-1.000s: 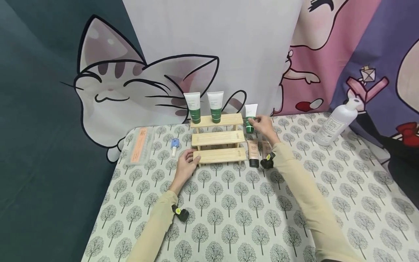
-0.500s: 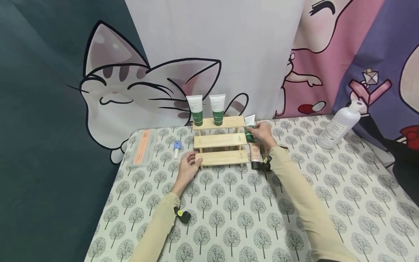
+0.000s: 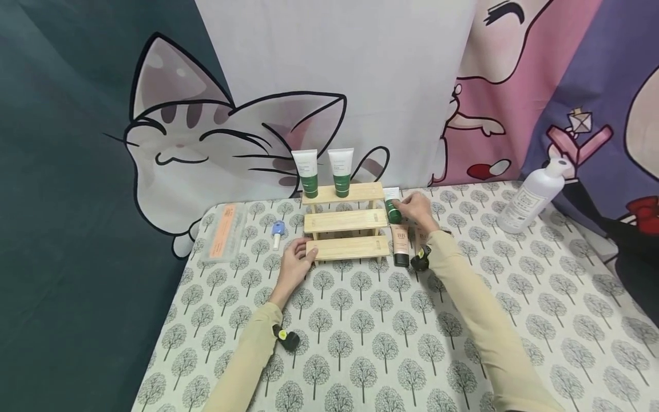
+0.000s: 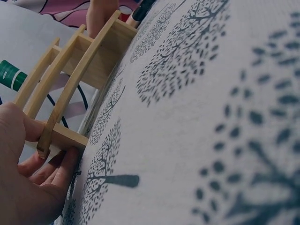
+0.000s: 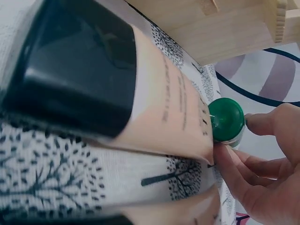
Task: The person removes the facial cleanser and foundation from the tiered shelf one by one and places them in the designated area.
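A three-tier wooden stand (image 3: 347,220) stands on the cloth. My left hand (image 3: 296,260) grips the left end of its lowest step, thumb on top and fingers below, as the left wrist view shows. Two white-and-green tubes, one left (image 3: 307,174) and one right (image 3: 341,173), stand cap down on the top step. Beside the stand's right side, my right hand (image 3: 419,209) pinches a third such tube (image 3: 393,209), low over the cloth. In the right wrist view its green cap (image 5: 227,119) sits between thumb and fingers, close behind a beige BB cream tube (image 5: 173,98).
Another beige tube (image 3: 420,234) lies partly under my right wrist. A white pump bottle (image 3: 532,197) stands tilted in view at the right. On the left lie a clear case with an orange label (image 3: 221,232) and a small blue-and-white item (image 3: 278,233). A printed curtain hangs behind.
My right hand has lowered the third white-and-green tube from upright beside the top step down toward the cloth, tipping it back. My left hand keeps its grip on the stand. The head view shifted slightly.
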### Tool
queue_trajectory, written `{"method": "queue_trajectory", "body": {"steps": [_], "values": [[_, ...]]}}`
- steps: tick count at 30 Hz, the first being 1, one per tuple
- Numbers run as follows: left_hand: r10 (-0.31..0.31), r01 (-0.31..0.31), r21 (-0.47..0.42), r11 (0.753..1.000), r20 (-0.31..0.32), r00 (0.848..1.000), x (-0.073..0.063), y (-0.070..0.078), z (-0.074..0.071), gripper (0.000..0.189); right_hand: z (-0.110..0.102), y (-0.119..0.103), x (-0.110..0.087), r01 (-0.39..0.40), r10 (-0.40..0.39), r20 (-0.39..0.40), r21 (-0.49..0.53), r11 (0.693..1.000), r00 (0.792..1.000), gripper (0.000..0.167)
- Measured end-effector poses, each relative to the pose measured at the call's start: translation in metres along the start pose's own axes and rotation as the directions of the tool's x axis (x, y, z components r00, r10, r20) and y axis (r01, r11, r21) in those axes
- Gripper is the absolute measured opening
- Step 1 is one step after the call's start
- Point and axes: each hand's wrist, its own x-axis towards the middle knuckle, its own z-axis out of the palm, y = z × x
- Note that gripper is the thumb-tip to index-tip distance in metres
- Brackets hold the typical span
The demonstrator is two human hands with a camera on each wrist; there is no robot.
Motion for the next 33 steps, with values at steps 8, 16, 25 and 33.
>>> {"method": "queue_trajectory", "body": {"steps": [8,16,25,33], "values": [[-0.003,0.003,0.009,1.000,-0.003,1.000,0.001,-0.004,-0.001,0.041,-0.018,-0.010,-0.009,-0.025,0.023,0.041,0.041,0.999,0.999,0.050],[-0.011,0.011,0.018,1.000,-0.001,1.000,0.002,-0.005,-0.002,0.042,-0.037,-0.030,-0.019,0.079,-0.078,-0.029,0.060,0.995,0.997,0.044],[-0.015,0.015,0.008,1.000,0.005,1.000,0.001,-0.004,-0.002,0.043,-0.048,-0.065,-0.035,0.113,-0.107,-0.058,0.117,0.987,0.993,0.045],[0.001,-0.001,0.008,1.000,0.004,1.000,0.001,-0.004,-0.001,0.042,-0.048,-0.096,-0.052,0.185,-0.181,-0.043,0.166,0.969,0.983,0.046]]}}
